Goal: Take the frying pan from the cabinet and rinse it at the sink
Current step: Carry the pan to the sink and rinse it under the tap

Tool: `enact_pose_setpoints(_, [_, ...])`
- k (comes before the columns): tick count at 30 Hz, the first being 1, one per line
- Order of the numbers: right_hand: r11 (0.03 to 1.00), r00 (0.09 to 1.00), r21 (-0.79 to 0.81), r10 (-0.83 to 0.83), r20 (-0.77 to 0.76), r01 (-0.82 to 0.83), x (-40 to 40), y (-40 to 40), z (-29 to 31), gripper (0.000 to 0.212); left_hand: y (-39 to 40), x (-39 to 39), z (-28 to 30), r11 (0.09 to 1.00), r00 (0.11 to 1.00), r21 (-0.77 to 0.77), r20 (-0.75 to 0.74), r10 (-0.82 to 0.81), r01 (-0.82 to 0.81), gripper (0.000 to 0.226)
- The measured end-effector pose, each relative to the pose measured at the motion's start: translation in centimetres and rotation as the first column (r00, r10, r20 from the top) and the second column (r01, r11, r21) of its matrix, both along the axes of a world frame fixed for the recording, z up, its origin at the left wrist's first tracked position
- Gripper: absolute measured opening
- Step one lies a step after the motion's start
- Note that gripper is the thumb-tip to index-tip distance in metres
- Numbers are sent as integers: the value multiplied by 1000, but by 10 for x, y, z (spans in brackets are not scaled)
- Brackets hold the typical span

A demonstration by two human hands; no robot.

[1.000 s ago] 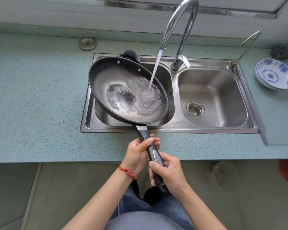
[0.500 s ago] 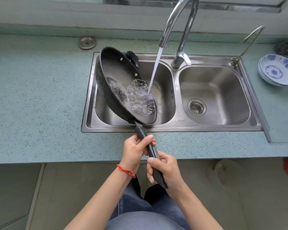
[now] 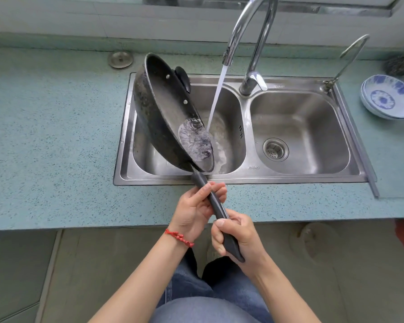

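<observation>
Over sink (image 3: 243, 176): frying pan (image 3: 166, 108) tilted, beyond both hands' grip.

Tilted frying pan (image 3: 166, 113) and faucet (image 3: 250, 43) crowding left basin (image 3: 231, 127); right basin (image 3: 313, 127) open.

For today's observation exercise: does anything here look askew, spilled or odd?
The frying pan, held by its handle in both hands, is tipped steeply over the left basin, water pooling at its low edge. That suits rinsing; nothing is spilled on the counter.
</observation>
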State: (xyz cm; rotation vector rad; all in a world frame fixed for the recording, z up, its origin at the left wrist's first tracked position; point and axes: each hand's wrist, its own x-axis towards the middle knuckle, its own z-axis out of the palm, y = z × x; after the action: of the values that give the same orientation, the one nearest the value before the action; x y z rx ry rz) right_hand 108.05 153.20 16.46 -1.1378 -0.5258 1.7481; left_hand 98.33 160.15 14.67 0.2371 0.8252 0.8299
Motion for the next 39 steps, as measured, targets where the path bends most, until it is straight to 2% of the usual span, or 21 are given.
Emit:
enact_pose_setpoints(2, [1000,1000,0,0,-5,0,0,-1,-1,23,1,1,2,1000,999,-16,39,0,0,21])
enact_pose_setpoints(5, [1000,999,-6,27,26,-27,0,-2,-1,26,0,1,5,998,998,55,-56,-29,32,12])
enact_pose_setpoints(7, [998,997,-4,61,55,-61,4,-2,0,28,-2,1,5,994,992,104,-121,-30,43,22])
enact_pose_setpoints(10, [991,980,23,128,155,-133,11,1,1,34,-3,1,6,990,984,136,-179,-3,28,8])
enact_pose_setpoints(13, [983,943,25,168,286,-182,13,3,3,16,-3,1,8,986,970,164,-239,41,-2,7])
enact_pose_setpoints(17, [982,884,-15,177,432,-189,2,3,7,1,-4,-1,9,963,898,269,-429,97,25,10])
enact_pose_setpoints(20, [989,869,-32,145,473,-147,-7,4,8,21,-2,-2,8,949,860,315,-491,139,26,15])
enact_pose_setpoints(26, [992,918,-30,124,376,-122,-6,1,7,18,-5,0,8,947,850,319,-506,149,24,12])
enact_pose_setpoints(29, [993,953,-20,118,278,-117,-5,0,6,5,-6,-1,8,960,863,279,-489,130,14,9])
enact_pose_setpoints(32, [995,982,-31,95,164,-91,-7,2,3,20,-5,-2,9,976,909,216,-403,104,-16,6])
enact_pose_setpoints(36, [998,997,-14,66,39,-66,-8,4,3,5,-4,1,12,991,973,110,-211,92,-69,4])
enact_pose_setpoints(39, [998,998,-19,52,-37,-52,-6,5,3,10,-1,3,14,993,984,102,-159,75,-59,6])
